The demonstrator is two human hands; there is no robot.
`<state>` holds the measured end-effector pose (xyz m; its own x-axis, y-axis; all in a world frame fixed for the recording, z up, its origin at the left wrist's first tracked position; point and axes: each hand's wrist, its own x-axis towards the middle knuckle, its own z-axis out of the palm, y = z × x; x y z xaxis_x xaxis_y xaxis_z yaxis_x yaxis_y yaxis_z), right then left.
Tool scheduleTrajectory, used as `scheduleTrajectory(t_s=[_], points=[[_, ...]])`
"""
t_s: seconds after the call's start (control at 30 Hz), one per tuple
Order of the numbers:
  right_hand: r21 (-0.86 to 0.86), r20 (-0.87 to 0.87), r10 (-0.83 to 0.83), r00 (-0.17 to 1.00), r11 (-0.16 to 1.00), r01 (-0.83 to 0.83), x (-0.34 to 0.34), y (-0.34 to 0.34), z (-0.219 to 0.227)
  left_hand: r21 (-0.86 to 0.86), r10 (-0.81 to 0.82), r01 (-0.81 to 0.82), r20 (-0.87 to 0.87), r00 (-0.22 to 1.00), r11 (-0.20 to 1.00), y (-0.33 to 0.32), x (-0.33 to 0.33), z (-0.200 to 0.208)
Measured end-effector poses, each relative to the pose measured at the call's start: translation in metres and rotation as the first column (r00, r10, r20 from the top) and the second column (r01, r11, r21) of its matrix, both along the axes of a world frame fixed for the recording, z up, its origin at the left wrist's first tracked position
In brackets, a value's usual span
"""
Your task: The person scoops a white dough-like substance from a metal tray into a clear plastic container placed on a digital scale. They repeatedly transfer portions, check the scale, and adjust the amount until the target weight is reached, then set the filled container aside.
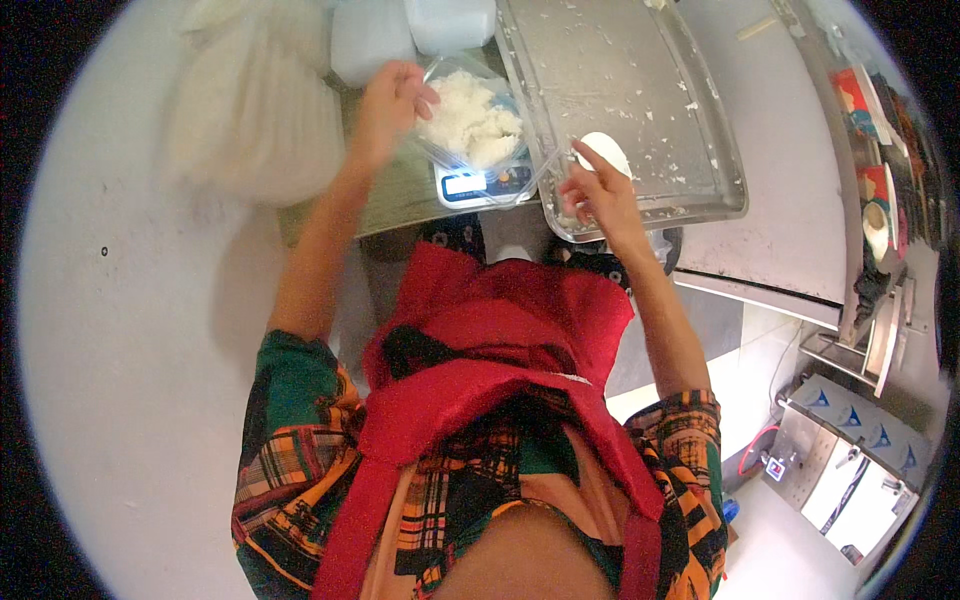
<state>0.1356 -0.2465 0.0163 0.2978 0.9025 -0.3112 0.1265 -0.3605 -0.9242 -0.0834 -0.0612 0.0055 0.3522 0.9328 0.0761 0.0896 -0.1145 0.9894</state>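
A clear plastic container (446, 152) heaped with white, clumpy food like cooked rice (470, 118) rests on a white and blue digital scale (487, 188) with a lit display. My left hand (393, 105) is at the container's left side, its fingers loosely bent and apart; whether they touch the rim is unclear. Over the near left corner of a metal tray (610, 60), my right hand (602, 190) has its index finger stretched out and the others half bent. Just behind those fingers, in the tray, lies a white rounded thing (606, 152), partly hidden by them.
White scraps dot the metal tray. Translucent plastic boxes (372, 42) stand beyond the scale. At left is a tall, blurred stack of whitish plastic (250, 110), beside a pale wall (130, 330). Cluttered shelves (880, 190) and a steel appliance (840, 460) are far right.
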Motion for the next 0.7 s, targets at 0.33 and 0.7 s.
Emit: scheduleTrajectory(t_s=[0.33,0.7], points=[[0.084,-0.103,-0.096,0.990,0.991,0.105,-0.021,0.057,-0.041,0.067,0.018,-0.005,-0.199,0.980,0.998,0.009,-0.008,-0.037],[0.008,-0.055,-0.118,0.991,0.993,0.119,-0.028,0.072,-0.040,0.148,0.136,-0.113,-0.155,0.978,0.983,0.016,-0.018,-0.058]])
